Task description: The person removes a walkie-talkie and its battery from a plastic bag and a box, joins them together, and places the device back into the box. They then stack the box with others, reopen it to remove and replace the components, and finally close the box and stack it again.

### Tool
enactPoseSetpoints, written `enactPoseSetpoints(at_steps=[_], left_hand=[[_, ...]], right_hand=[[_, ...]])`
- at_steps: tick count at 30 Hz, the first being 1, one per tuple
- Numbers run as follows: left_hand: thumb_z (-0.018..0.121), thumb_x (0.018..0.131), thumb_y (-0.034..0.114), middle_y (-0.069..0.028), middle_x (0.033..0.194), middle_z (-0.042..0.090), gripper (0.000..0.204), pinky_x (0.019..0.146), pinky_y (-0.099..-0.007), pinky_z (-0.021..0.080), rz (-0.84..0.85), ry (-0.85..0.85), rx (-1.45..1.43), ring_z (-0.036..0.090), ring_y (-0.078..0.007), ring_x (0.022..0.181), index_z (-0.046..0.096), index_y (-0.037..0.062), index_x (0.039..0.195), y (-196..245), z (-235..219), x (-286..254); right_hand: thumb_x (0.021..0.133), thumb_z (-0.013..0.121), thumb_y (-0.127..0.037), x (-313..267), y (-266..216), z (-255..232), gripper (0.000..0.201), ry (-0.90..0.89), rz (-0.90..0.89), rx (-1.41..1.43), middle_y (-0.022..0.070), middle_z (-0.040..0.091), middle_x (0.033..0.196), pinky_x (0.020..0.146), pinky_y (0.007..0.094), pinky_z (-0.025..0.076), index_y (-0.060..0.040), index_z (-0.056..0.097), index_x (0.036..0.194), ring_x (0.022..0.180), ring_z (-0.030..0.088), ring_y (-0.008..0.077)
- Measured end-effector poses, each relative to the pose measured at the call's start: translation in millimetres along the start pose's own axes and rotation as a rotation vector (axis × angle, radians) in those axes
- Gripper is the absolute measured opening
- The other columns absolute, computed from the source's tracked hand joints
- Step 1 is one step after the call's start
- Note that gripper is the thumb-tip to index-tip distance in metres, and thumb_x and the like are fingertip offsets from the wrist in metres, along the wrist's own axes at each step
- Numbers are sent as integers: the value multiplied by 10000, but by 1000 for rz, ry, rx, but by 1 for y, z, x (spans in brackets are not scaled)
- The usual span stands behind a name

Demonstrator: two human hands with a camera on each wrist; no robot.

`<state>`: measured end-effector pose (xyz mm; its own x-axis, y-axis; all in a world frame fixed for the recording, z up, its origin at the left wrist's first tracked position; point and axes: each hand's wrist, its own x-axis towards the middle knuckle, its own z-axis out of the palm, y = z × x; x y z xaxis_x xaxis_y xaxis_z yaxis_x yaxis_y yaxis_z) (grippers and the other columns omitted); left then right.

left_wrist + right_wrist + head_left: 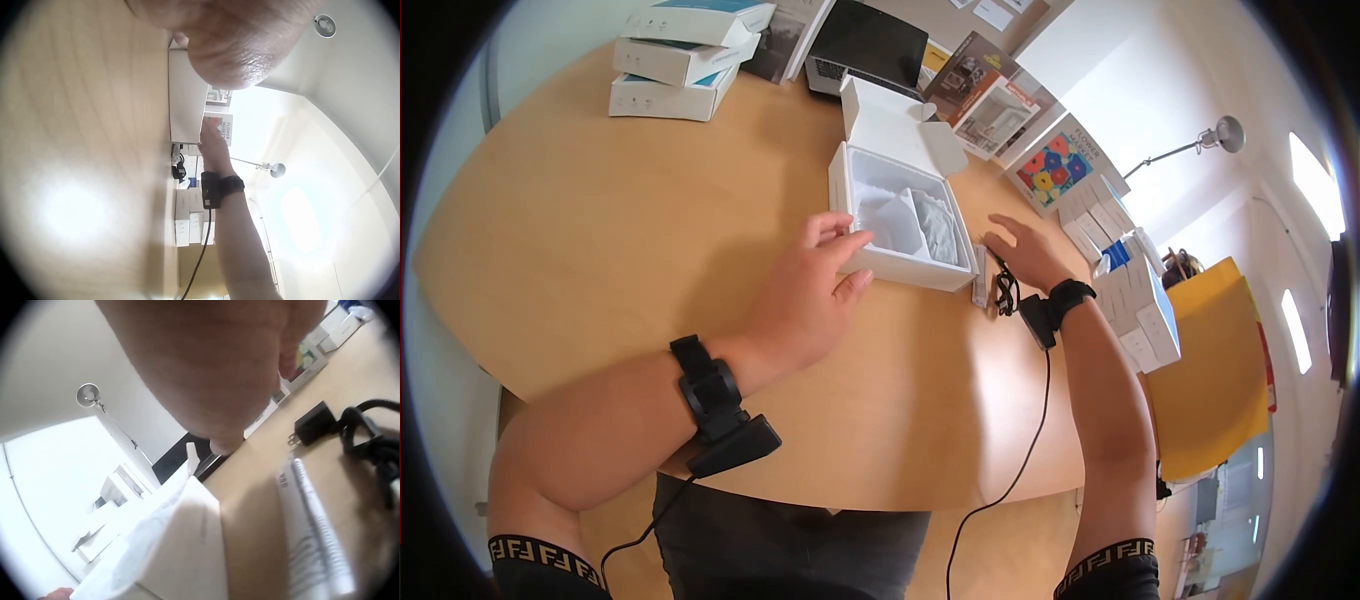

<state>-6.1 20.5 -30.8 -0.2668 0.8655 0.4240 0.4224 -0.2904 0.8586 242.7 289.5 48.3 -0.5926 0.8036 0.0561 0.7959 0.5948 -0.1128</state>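
An open white box (910,268) stands on the table with its lid flap raised. Inside it are a white divider and a plastic-wrapped grey item (938,232). My left hand (805,290) is at the box's near left corner, its loosely bent fingertips at the rim and the thumb by the front wall. To the right of the box, my right hand (1032,255) reaches over the table with fingers extended, holding nothing. Below it lie a coiled black cable (369,440) with its plug adapter (314,423) and a folded white paper leaflet (306,531).
Stacked white boxes (665,95) stand at the back left, and more white boxes (1138,315) on the right. Behind the open box are a laptop (865,50) and upright books (1055,165). Black cords hang from both wrist cameras.
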Motion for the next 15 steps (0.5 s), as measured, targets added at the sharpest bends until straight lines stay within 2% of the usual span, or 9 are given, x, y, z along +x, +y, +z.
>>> enactPoseSetpoints(at_steps=[2,5,7,8,10,12,15], left_hand=[[602,986,78,-152,1443,419,388,1050,-378,492,1,0,5,524,-297,1290,559,6,1365,1,0,0],[607,981,77,-146,1438,424,392,1050,-385,492,-8,-15,18,517,-289,1297,561,9,1364,1,-1,0],[609,978,74,-140,1430,429,391,1054,-395,491,46,32,13,506,-282,1309,567,15,1363,-5,3,1],[609,978,74,-140,1430,429,391,1054,-395,491,48,24,9,506,-282,1309,567,15,1363,-6,4,0],[610,979,77,-136,1424,433,387,1067,-397,484,24,20,22,501,-276,1313,574,20,1360,-4,3,0],[612,980,80,-137,1423,433,387,1072,-395,480,43,26,19,502,-276,1311,575,21,1360,-3,2,1],[616,982,85,-136,1423,433,386,1080,-390,473,49,22,25,504,-275,1308,576,22,1361,-6,1,0]], right_hand=[[966,617,-400,-7,6,7,552,-33,18,-9,198,622,1355,1057,391,448,-68,554,1403,1240,593,350],[957,629,-367,-10,19,23,468,-11,51,34,186,679,1258,1011,393,478,-64,634,1315,1163,637,344],[930,660,-332,-2,31,25,369,-34,-34,-62,162,734,1106,919,391,523,-55,718,1167,1020,689,322],[930,660,-332,-2,36,27,369,-35,-24,-62,162,734,1106,919,391,523,-55,718,1167,1020,689,322],[904,682,-304,-2,37,29,301,65,37,71,138,753,994,839,387,544,-46,758,1039,903,706,294],[896,689,-311,-3,39,21,313,26,91,95,137,752,1000,832,380,547,-53,755,1060,905,705,280],[892,670,-357,-7,47,18,331,-25,116,-38,135,754,985,832,414,550,-84,762,1054,911,710,305]])
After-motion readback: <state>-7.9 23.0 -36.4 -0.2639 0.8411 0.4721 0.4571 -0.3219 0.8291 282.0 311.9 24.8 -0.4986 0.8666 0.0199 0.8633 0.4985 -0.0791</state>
